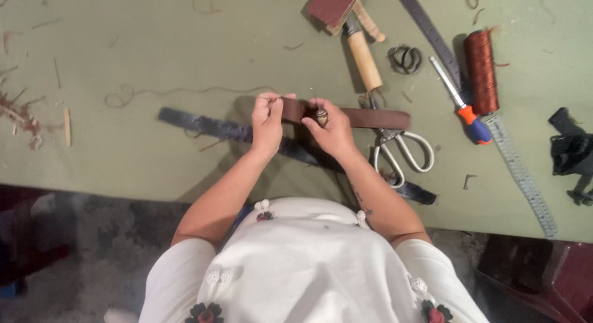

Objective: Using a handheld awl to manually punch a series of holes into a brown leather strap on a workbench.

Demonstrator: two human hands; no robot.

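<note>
Overhead view of a person in a white top working at a green worktop (123, 150). The left hand (267, 120) is pinching closed on the near end of a brown leather strap (370, 118), which is lying at the centre of the worktop and running toward 3 o'clock. The right hand (330, 130) is closing around the same strap just beside the left, with a small rounded metal piece (322, 117) showing at its fingertips. A thin thread (185, 91) is trailing from the left hand toward 9 o'clock. A dark strap (204, 125) is lying under both wrists, crossing from 9 o'clock toward 4 o'clock. Steel scissors (401, 151) are resting just beside the right hand at 3 o'clock. At 12 to 1 o'clock are lying a wooden-handled tool (363, 58) and a sanding block (333, 7); farther toward 2 o'clock are a screwdriver (462, 104), a spool of copper-coloured thread (482, 71) and a metal ruler (525, 175).
</note>
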